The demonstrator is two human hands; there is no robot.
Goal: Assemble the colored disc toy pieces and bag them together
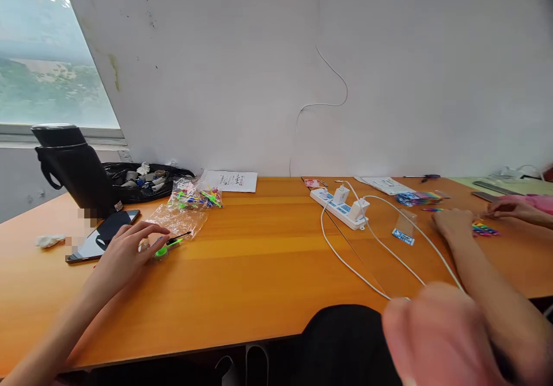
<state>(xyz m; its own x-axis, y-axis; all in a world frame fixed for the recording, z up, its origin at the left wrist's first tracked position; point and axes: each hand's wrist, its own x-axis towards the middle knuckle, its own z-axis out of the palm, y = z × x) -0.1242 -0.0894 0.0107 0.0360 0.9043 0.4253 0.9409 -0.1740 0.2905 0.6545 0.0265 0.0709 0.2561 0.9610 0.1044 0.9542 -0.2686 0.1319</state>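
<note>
My left hand reaches over the table at the left, palm down with fingers stretched forward and slightly apart. Beneath and just beyond its fingertips lie small plastic pieces, among them a bright green round piece and a thin dark pointed piece. Whether the fingertips touch any of them I cannot make out. A clear plastic bag with colourful small parts lies just past this hand. My right hand is raised close to the camera at the lower right, smeared by motion; its fingers cannot be made out.
A black bottle, a phone and a black bag of scraps stand or lie at left. A white power strip trails cables at right. Beyond it, a co-worker's hands handle colourful pieces. Papers lie by the wall.
</note>
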